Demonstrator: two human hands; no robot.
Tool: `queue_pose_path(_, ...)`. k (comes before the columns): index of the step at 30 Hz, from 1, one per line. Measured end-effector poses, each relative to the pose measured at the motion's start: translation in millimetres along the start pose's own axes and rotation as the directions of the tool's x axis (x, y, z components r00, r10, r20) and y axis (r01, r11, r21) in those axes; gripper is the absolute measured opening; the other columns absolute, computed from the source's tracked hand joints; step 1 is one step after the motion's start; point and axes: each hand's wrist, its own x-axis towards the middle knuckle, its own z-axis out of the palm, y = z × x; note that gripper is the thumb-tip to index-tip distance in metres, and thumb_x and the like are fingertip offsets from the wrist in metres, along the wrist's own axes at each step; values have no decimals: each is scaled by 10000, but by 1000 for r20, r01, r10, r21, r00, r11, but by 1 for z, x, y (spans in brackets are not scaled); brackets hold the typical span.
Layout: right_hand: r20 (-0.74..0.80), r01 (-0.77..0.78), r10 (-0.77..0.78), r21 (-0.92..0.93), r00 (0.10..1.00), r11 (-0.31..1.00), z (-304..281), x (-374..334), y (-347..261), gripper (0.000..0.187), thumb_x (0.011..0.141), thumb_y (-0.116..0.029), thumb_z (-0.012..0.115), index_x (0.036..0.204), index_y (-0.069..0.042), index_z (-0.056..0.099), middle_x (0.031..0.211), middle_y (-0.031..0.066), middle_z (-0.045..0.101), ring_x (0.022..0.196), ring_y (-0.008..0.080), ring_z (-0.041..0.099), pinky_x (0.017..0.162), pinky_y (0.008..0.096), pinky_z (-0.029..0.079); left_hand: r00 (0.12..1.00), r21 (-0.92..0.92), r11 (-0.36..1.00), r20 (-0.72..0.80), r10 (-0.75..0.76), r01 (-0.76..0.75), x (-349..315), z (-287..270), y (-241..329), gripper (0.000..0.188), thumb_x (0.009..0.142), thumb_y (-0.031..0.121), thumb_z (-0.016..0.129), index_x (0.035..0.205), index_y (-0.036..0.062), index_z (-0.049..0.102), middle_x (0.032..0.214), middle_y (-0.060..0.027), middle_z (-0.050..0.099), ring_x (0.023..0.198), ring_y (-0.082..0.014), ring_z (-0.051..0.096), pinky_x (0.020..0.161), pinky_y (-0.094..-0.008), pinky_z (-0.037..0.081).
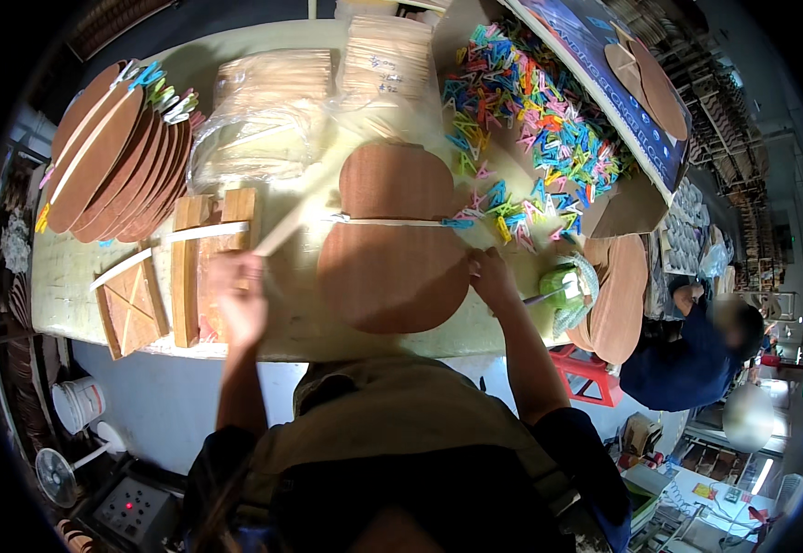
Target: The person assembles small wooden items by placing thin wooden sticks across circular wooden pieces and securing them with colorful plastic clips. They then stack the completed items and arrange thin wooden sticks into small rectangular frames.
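A brown wooden plate shaped like a small guitar body (392,276) lies flat on the table in front of me. Across its waist runs a thin pale wooden strip (392,221), with a blue plastic clip (458,223) at its right end. My left hand (240,290), smeared by motion, is closed on another pale strip (293,219) that slants up toward the far right, left of the plate. With fingers closed on the plate's right edge, my right hand (494,278) rests beside its lower bulge.
Clipped plates (129,166) stand at far left, near wooden blocks (185,272). Bagged strips (268,101) lie at the back. A carton (637,198) spills colourful clips (549,111) at right. By my right forearm sits a green pot (563,288). Another person (683,364) is further right.
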Motion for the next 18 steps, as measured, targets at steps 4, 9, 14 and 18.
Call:
queue_pose_path(4,-109,6,-12,-54,994,999,3,-1,12,297,757,-135,669,1038,-45,641,862,163,634,748,314,642,684,386,531,914,-84,927,161,374,-365,-40,83,41,103,722,-10,659,770,50,590,883,-123,584,843,-315,567,758,-404,460)
queue_pose_path(9,120,-295,424,878,898,376,-30,-8,3,255,839,-157,658,1010,28,618,746,121,633,628,199,633,612,302,535,878,-181,908,242,413,-377,-40,127,67,123,699,-19,661,765,38,575,931,-120,598,897,-328,585,815,-402,474)
queue_pose_path(14,309,-254,522,951,795,-177,3,-22,22,181,871,-161,649,898,14,613,757,87,638,617,169,627,597,276,542,858,-163,904,286,428,-396,-46,144,64,105,718,-21,641,775,37,575,958,-117,608,908,-316,585,826,-392,472)
queue_pose_path(18,365,-216,519,920,773,-326,17,-27,7,168,874,-163,648,886,-1,607,782,90,643,627,179,633,589,284,545,853,-158,908,311,418,-388,-50,147,57,95,727,-9,638,780,41,577,967,-119,613,931,-319,584,836,-401,466)
